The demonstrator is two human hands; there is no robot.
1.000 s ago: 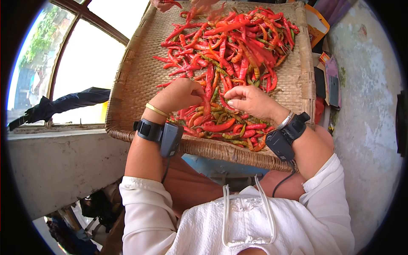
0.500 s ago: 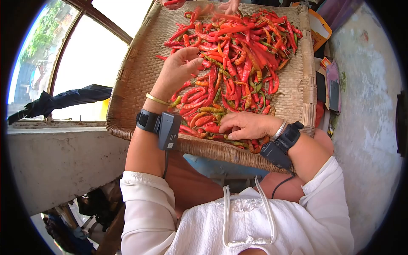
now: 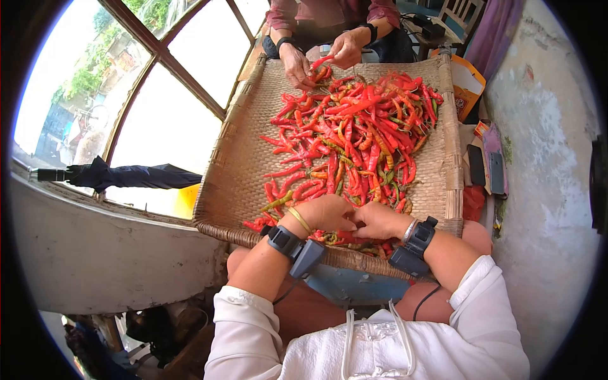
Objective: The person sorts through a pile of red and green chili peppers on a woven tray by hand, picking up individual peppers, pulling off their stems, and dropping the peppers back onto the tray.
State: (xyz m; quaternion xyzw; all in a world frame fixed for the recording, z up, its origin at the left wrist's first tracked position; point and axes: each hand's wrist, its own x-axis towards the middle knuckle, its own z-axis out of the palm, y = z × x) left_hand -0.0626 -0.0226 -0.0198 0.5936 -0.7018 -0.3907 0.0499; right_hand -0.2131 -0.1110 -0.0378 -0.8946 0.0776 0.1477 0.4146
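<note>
Red chili peppers (image 3: pixel 354 136), some orange or green, lie heaped on a woven bamboo tray (image 3: pixel 221 190). My left hand (image 3: pixel 325 213) and my right hand (image 3: pixel 382 221) meet over the peppers near the tray's front edge. Both have curled fingers, with the fingertips almost touching. Whatever lies between them is hidden by the fingers. A yellow bangle (image 3: pixel 299 220) circles my left wrist, and dark strapped devices are on both forearms.
Across the tray, another person's hands (image 3: pixel 345 49) hold a red pepper. Windows and a folded dark umbrella (image 3: pixel 139 177) are on the left. To the right stand a yellow-orange box (image 3: pixel 467 88), phones (image 3: pixel 496 172) and a worn wall (image 3: pixel 548 190).
My left hand has come down and right from over the heap to meet my right hand. The view has tilted up, showing more of the other person across the tray.
</note>
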